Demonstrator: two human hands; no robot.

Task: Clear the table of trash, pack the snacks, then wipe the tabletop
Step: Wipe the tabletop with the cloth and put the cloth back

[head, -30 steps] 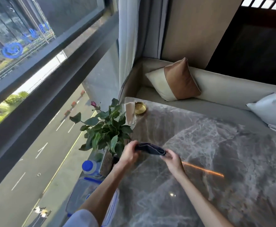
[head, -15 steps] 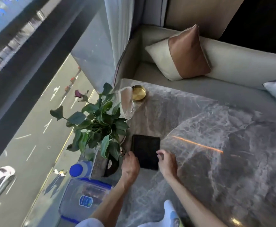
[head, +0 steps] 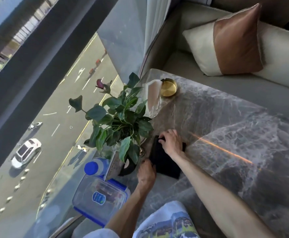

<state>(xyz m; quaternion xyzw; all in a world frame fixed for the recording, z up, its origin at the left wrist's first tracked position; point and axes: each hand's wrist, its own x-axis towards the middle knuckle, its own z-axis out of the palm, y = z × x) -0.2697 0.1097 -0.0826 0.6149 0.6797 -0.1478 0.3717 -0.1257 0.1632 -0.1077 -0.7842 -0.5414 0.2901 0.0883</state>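
A dark folded cloth (head: 164, 160) lies flat on the grey marble tabletop (head: 226, 127), near its left edge beside the plant. My right hand (head: 172, 142) rests on the cloth's far end, fingers spread and bent over its top edge. My left hand (head: 146, 172) sits at the cloth's near left corner, fingertips touching its edge. A clear plastic box with a blue rim (head: 100, 200) holding packed snacks stands at the near left.
A potted green plant (head: 118, 117) stands at the table's left edge by the window. A blue-capped bottle (head: 95, 167) is next to the box. A glass with a napkin (head: 153, 98) and a gold dish (head: 168, 87) sit at the far corner. A sofa with a cushion (head: 226, 42) lies beyond.
The cloth, held up between both hands a second ago, now lies flat on the table. My right hand moved forward onto its far end; my left stays at its near corner.
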